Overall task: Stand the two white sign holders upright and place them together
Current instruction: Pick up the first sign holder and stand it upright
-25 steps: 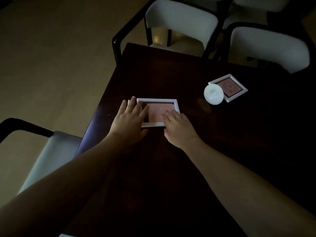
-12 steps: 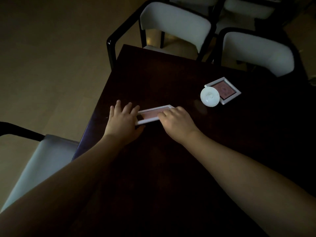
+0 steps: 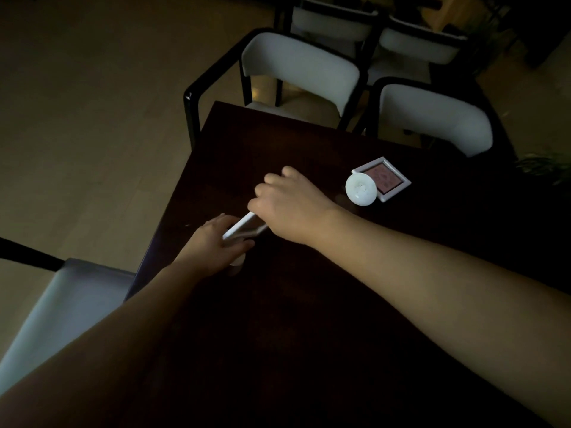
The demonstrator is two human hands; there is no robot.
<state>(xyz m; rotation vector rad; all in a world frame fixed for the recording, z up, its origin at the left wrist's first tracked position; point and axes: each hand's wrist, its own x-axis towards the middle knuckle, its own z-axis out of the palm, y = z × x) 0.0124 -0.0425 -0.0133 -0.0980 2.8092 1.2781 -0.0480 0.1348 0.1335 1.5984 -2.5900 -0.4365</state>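
Note:
One white sign holder (image 3: pixel 244 228) is tilted up off the dark table (image 3: pixel 278 304), its frame seen nearly edge-on. My right hand (image 3: pixel 287 202) grips the frame's upper end and my left hand (image 3: pixel 213 242) holds its lower end; a pale round base (image 3: pixel 237 261) shows just below the left hand. The second white sign holder (image 3: pixel 384 179) lies flat at the far right of the table, pink card facing up, its round white base (image 3: pixel 361 188) turned toward me.
White-backed black chairs (image 3: pixel 296 72) (image 3: pixel 432 115) stand along the table's far edge, with more behind them. Another chair's pale seat (image 3: pixel 61 298) is at the table's left side. Light wooden floor (image 3: pixel 92 118) lies to the left.
Both hands have lifted the near sign holder from lying flat to a steep tilt. The right hand moved up to its far end. The other holder has not moved.

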